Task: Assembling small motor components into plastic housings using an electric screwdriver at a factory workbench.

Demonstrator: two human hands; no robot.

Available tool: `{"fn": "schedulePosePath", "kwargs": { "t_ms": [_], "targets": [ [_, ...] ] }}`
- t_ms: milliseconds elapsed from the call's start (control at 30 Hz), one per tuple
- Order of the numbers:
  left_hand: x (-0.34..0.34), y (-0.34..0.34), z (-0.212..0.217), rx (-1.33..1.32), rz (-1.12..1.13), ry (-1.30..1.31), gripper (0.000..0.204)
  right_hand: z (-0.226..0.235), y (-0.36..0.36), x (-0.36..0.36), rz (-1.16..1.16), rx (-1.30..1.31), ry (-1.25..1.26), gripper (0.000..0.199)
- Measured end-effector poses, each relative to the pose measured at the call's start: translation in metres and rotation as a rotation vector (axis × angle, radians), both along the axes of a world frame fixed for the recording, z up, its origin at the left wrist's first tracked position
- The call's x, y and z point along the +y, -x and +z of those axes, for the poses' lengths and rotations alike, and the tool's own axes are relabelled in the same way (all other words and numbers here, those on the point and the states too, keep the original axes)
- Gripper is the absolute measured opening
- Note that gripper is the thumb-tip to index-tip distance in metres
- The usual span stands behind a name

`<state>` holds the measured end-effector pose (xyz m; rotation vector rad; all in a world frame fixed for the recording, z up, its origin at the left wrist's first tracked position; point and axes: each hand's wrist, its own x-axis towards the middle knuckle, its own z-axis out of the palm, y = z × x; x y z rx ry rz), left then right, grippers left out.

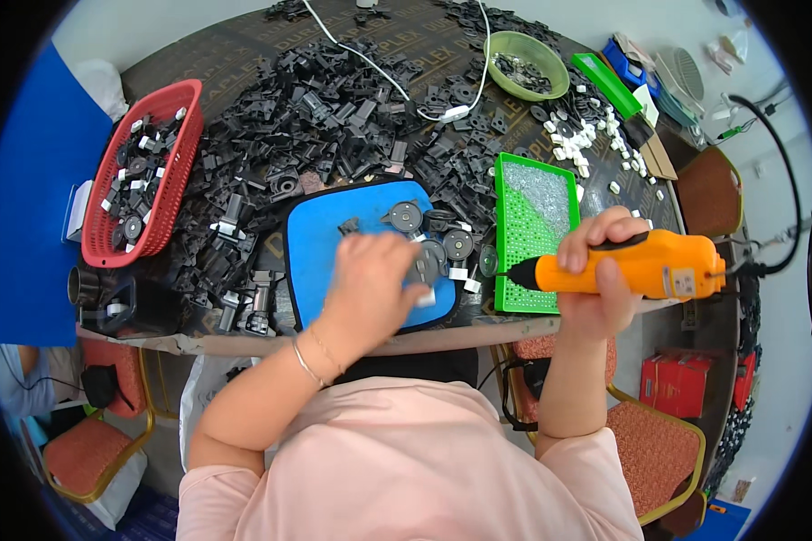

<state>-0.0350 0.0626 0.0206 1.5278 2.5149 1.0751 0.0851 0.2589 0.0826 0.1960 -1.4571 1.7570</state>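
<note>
My right hand [597, 311] is wrapped round an orange electric screwdriver [663, 263], held level above the green tray's near end with its black nose pointing left. Over a blue mat [320, 257], my left hand [370, 284] is curled, slightly blurred, with thumb and fingers closed about a grey round plastic part [427, 263]. A white piece [424, 298] shows just below that part. More dark round parts, among them a grey-faced wheel [405, 216] and another wheel [458, 244], lie beside it on the mat's right side. Small white blocks [458, 273] rest near the mat's edge.
Black plastic parts [334, 113] are heaped behind the mat. A green perforated tray [503, 225] holds small silvery pieces. A red basket [171, 180] of parts stands left, a green bowl [559, 77] at the back. A cable [789, 171] hangs at right; white blocks [582, 140] lie scattered.
</note>
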Motion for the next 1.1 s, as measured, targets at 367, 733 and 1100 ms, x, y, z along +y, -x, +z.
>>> {"fn": "schedulePosePath", "kwargs": {
  "t_ms": [367,733,1100],
  "targets": [
    [-0.063,-0.005,0.012,-0.088,0.179,0.376,0.090,-0.025,-0.043,0.047,-0.211,-0.009,0.012,0.023],
    [-0.041,-0.026,-0.018,-0.019,0.267,0.401,0.085,-0.037,-0.050,0.046,-0.358,-0.077,0.009,0.025],
    [0.001,-0.029,0.004,-0.036,-0.096,0.320,0.088,-0.051,-0.043,0.045,-0.508,-0.094,-0.035,0.027]
  ]
}}
